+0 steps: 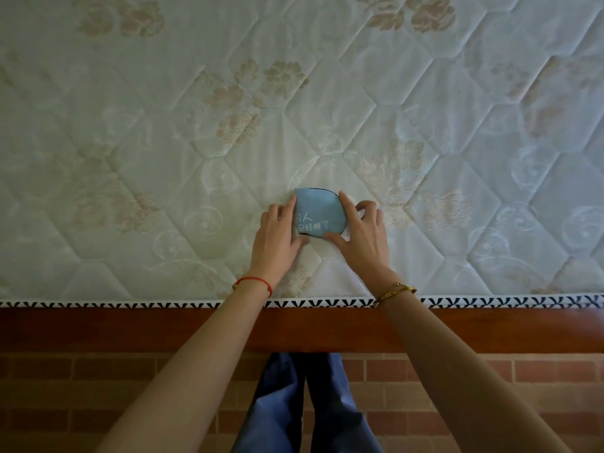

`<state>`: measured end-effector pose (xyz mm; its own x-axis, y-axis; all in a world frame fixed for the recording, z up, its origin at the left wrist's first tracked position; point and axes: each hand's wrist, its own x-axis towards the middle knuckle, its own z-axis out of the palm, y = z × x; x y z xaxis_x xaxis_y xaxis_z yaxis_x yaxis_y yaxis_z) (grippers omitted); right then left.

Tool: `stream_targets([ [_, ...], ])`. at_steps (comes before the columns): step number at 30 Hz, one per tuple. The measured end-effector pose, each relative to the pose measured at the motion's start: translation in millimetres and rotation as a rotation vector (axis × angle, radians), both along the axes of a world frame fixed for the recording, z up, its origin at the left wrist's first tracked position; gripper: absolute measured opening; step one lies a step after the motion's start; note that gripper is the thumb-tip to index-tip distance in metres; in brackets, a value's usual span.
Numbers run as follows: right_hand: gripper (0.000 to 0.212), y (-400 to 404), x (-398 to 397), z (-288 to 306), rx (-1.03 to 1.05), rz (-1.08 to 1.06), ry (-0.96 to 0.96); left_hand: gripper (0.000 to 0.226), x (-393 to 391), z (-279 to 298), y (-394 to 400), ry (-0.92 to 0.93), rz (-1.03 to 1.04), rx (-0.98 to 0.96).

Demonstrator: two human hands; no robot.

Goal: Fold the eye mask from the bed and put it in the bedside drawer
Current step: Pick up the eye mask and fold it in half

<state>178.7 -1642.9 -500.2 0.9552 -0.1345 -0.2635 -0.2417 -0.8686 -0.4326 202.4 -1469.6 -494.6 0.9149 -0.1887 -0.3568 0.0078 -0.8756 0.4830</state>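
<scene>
A light blue eye mask with black piping and white printed characters lies folded in half on the quilted mattress, near its front edge. My left hand holds the folded mask's left edge, fingers along the side and thumb at the bottom corner. My right hand frames the mask's rounded right edge, index finger along the side and thumb pressing the bottom edge. No drawer is in view.
The mattress has a black-and-white patterned border along its front edge. Below it runs the reddish wooden bed frame. The floor is brick-patterned tile, and the person's legs in blue trousers stand against the frame.
</scene>
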Motion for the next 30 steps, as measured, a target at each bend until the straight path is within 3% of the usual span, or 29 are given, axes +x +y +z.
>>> stream_targets([
  [5, 0.060, 6, 9, -1, 0.153, -0.104, 0.052, 0.068, 5, -1, -8, 0.113, 0.255, -0.307],
  [12, 0.039, 6, 23, 15, 0.419, -0.463, 0.214, 0.044, 10, 8, -13, 0.272, 0.468, -0.457],
  [18, 0.038, 0, 10, 43, 0.887, -0.765, 0.308, 0.047, 1, 30, -2, 0.435, 0.566, -0.659],
  [25, 0.039, 4, -23, 116, 1.218, -0.813, 0.272, 0.041, -22, 107, 16, 0.537, 0.567, -0.852],
  [30, 0.044, 7, -51, 179, 1.286, -0.765, 0.257, 0.041, -49, 173, 25, 0.548, 0.531, -0.885],
])
